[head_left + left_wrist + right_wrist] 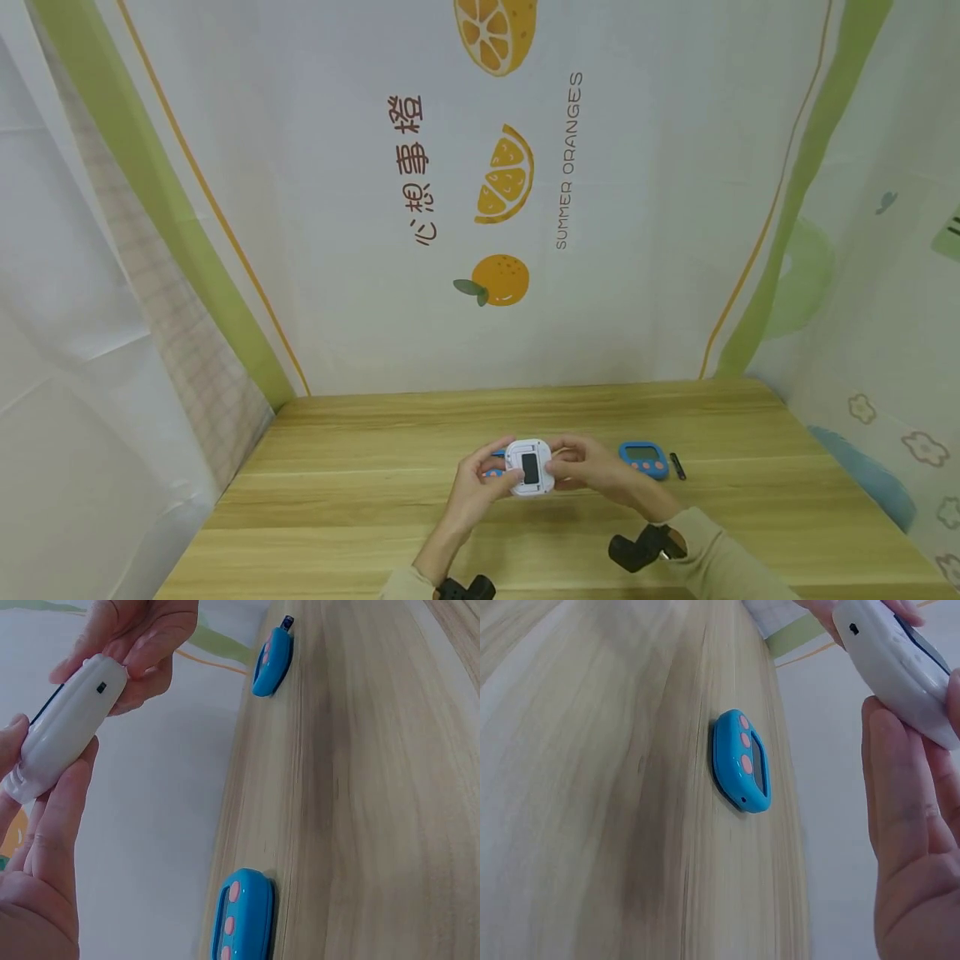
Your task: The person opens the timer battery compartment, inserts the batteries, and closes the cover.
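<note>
A white digital timer (546,478) with a dark rectangle on the face turned towards me is held up above the table between both hands. My left hand (474,483) grips its left side, thumb on the near face and fingers behind. On the opposite side, my right hand (596,468) pinches the timer's edge between thumb and fingers. The left wrist view shows the white casing (73,724) edge-on, with a small dark slot in its side. Behind the left hand lies a blue timer (492,472) with pink buttons, mostly hidden in the head view.
Another blue timer (643,460) with a grey screen lies on the wooden table (337,492) to the right. Beside it is a small black stick-like object (678,466), its kind unclear. A white curtain (622,317) printed with oranges hangs behind the table.
</note>
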`<state>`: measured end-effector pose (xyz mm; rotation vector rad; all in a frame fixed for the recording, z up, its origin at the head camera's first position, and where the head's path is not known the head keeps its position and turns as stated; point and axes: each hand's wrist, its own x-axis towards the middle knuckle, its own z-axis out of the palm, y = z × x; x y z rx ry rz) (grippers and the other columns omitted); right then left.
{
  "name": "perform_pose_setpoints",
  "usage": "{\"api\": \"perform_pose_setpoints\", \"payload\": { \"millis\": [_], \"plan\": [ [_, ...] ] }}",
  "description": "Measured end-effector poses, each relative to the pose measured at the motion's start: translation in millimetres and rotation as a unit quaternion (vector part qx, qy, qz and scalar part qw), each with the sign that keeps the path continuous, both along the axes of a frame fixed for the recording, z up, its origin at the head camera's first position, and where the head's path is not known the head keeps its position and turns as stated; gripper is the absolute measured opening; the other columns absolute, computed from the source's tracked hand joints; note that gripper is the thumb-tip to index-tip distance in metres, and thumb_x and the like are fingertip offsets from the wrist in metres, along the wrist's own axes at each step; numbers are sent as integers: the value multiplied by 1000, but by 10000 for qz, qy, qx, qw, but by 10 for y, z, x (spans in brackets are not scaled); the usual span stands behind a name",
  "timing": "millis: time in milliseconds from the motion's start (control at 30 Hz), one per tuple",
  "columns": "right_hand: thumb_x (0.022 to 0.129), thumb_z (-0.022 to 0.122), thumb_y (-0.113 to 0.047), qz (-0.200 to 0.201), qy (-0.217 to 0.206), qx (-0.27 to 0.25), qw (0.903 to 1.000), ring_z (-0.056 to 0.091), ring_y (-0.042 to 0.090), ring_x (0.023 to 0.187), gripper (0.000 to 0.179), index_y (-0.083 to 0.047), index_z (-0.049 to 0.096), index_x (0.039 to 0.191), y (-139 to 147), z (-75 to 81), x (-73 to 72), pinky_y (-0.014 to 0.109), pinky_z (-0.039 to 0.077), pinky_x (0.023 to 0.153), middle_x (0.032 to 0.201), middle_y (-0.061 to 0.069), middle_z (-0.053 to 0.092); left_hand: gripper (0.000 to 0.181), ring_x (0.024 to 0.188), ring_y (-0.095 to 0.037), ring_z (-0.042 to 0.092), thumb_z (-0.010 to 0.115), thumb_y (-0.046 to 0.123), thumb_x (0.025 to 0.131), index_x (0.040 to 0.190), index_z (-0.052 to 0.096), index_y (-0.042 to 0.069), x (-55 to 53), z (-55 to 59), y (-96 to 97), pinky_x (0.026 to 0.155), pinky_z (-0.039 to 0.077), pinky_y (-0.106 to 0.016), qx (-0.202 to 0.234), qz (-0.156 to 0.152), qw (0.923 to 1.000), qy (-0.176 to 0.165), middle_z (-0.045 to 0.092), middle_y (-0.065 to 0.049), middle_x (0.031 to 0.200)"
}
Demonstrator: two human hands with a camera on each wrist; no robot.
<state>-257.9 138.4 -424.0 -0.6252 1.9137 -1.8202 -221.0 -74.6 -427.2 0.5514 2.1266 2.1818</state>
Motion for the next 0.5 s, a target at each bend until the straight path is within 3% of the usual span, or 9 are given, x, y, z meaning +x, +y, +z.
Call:
{"api": "perform_pose_setpoints", "payload": {
  "millis": [267, 500],
  "plan": [
    [83, 63, -18, 26, 66, 83, 9999, 61, 21, 81, 33, 6, 50, 102, -34, 2, 0, 39, 52, 76, 87, 7, 61, 48, 77, -17, 60, 61, 1, 81, 126, 43, -3, -35, 5, -69, 67, 54, -31, -204, -195, 9995, 143, 59, -14, 92],
    [86, 59, -19, 19, 149, 190, 9997, 60, 22, 79, 31, 5, 49, 102, -27, 16, 9, 46, 51, 76, 86, 8, 59, 48, 79, -19, 61, 60, 4, 83, 127, 41, -2, -17, 34, -60, 69, 54, -32, -238, -294, 9992, 131, 58, -18, 96]
  ]
}}
